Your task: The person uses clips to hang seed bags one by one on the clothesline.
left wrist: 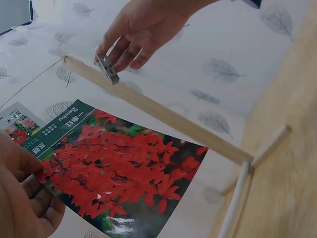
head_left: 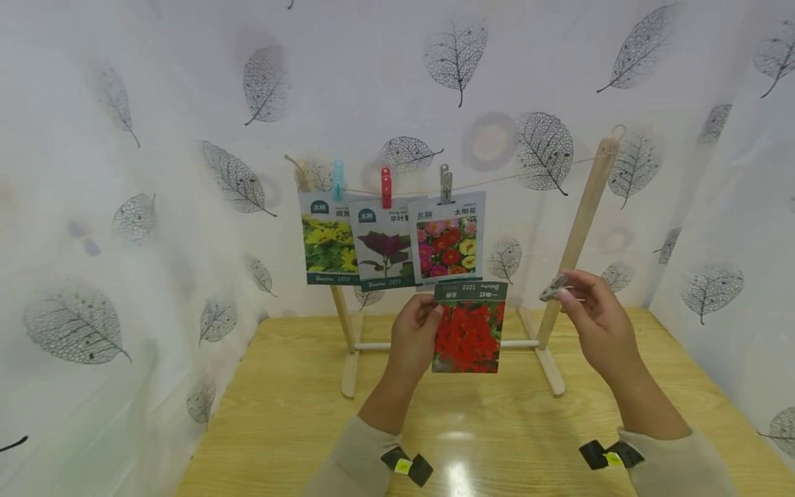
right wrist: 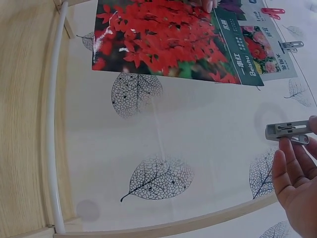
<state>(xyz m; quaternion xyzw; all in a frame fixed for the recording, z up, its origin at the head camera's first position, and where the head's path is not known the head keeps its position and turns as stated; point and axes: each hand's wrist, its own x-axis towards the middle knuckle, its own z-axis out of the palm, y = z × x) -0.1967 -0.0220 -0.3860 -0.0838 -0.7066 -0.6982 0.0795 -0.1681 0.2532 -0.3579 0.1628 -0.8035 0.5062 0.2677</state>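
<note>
My left hand (head_left: 415,335) pinches the left edge of a seed packet (head_left: 467,337) with red flowers. The packet is upside down, its green band with inverted print at the top. It hangs in front of the stand, just below the packets on the line. Over to the right, my right hand (head_left: 601,324) holds a grey clothespin (head_left: 553,287) between thumb and fingers, beside the stand's right post. That clothespin (right wrist: 287,130) shows in the right wrist view, apart from the red-flower packet (right wrist: 163,39).
A string (head_left: 524,174) spans a wooden stand (head_left: 580,214). Blue (head_left: 338,181), red (head_left: 386,188) and grey (head_left: 446,183) clothespins hold yellow-flower (head_left: 329,241), purple-leaf (head_left: 384,247) and mixed-flower (head_left: 448,241) packets, slightly overlapping. The stand is on a wooden table (head_left: 279,414) before a leaf-print curtain (head_left: 348,76).
</note>
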